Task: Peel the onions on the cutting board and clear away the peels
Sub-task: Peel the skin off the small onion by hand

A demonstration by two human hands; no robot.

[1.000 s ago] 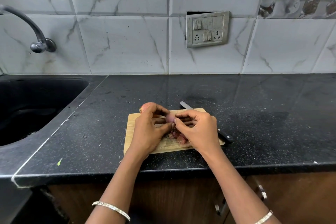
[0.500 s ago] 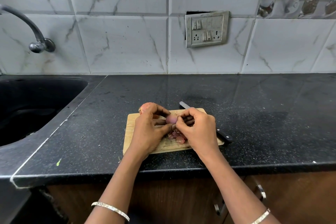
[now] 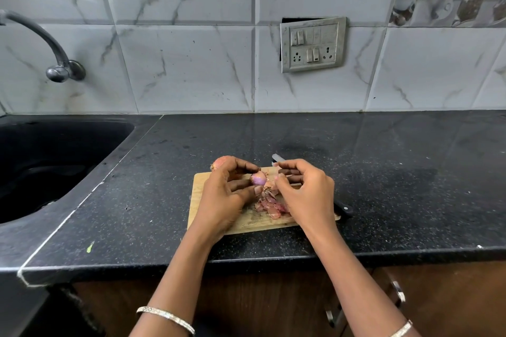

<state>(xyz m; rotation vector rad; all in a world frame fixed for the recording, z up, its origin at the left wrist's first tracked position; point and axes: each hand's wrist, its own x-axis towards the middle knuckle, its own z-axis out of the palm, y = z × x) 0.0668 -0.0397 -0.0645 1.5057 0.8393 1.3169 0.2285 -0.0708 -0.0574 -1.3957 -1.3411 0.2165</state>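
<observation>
left hand [image 3: 224,195] grips onion [image 3: 258,178], right hand [image 3: 306,194] pinches peel [image 3: 270,185]

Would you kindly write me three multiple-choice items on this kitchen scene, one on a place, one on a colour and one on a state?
1. Where does the pile of peels lie?
A. in a bowl
B. on the cutting board
C. on a plate

2. What colour is the onion held in the left hand?
A. purple
B. white
C. green

3. What state is the knife in?
A. stuck upright in a vegetable
B. gripped in a fist, cutting
C. lying flat, with no fingers round its handle

Answers:
1 B, since the peels sit heaped on the board's wood.
2 A, since its bared surface shows purple between the fingertips.
3 C, since its dark handle lies past the board's right edge on the counter, with no fingers round it.
</observation>
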